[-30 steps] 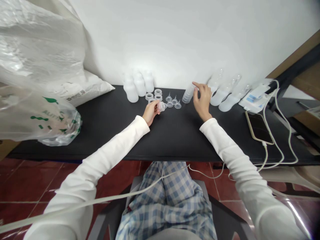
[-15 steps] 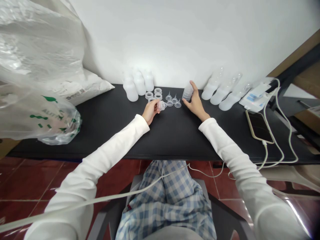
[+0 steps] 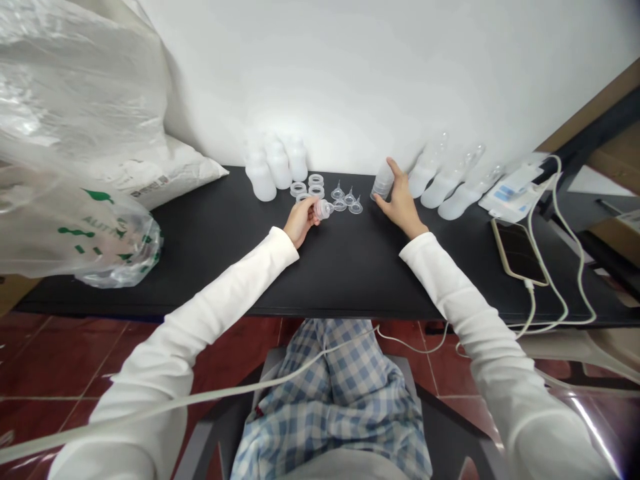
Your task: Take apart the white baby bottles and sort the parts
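My left hand point(image 3: 299, 224) is closed around a clear bottle teat set in a collar ring point(image 3: 323, 209), its tip pointing right. Just behind that hand lie several loose collar rings point(image 3: 315, 180). To their right, several clear teats point(image 3: 349, 198) sit on the table, tips up. My right hand point(image 3: 403, 207) has its thumb and fingers around a stack of translucent bottle caps point(image 3: 383, 179) by the wall. Whether the stack touches the table is hard to see. Several white bottles point(image 3: 261, 179) without tops stand at the back left.
Three bottles with clear tops point(image 3: 451, 179) lean by the wall at right. Beyond them are white packets point(image 3: 511, 193), a phone point(image 3: 520, 253) and white cables point(image 3: 575, 247). Large plastic bags point(image 3: 100, 220) cover the left of the black table point(image 3: 220, 267).
My right hand has shifted a little to the right, and the stack of caps has moved with it. My left hand keeps hold of the teat and collar, almost still.
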The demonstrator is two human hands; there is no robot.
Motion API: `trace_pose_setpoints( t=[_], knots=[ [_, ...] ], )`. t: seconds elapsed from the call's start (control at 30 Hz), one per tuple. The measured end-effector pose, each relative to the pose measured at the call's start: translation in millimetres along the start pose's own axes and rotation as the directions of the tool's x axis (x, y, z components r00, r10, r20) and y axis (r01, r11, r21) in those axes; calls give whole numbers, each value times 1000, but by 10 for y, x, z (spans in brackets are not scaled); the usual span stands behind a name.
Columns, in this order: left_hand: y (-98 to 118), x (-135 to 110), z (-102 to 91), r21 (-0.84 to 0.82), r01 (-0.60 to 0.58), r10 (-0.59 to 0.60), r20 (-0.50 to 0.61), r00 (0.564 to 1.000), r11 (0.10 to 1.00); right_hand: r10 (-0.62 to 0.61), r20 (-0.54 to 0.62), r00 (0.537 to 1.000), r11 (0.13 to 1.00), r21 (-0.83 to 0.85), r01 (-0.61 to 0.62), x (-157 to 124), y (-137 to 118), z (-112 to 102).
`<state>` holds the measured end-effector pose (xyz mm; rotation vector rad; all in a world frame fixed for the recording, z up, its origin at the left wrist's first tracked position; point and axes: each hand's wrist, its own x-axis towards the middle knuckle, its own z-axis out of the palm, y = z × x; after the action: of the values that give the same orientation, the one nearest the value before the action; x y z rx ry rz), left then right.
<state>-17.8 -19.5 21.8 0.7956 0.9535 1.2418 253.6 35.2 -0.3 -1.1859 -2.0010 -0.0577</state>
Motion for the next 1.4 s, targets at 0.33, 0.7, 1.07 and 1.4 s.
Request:
trace_pose_setpoints(
  t=[0.33, 0.7, 1.07, 1.4],
  knots=[
    [-50, -7, -20, 78, -76, 69, 94, 993, 994, -20, -139, 990, 996, -91, 7, -43, -338, -31],
    [-166, 52, -73, 333, -369, 257, 336, 906, 868, -257, 193, 947, 951, -122, 283, -84, -803, 129],
    [-261, 186, -176, 324, -565, 375, 492, 785, 759, -238, 96, 967, 934, 297, 200, -146, -783, 284],
    [-213, 94, -89, 372, -433, 299, 365, 882, 821, -359, 71, 931, 930, 116, 350, -129, -852, 245]
  ],
)
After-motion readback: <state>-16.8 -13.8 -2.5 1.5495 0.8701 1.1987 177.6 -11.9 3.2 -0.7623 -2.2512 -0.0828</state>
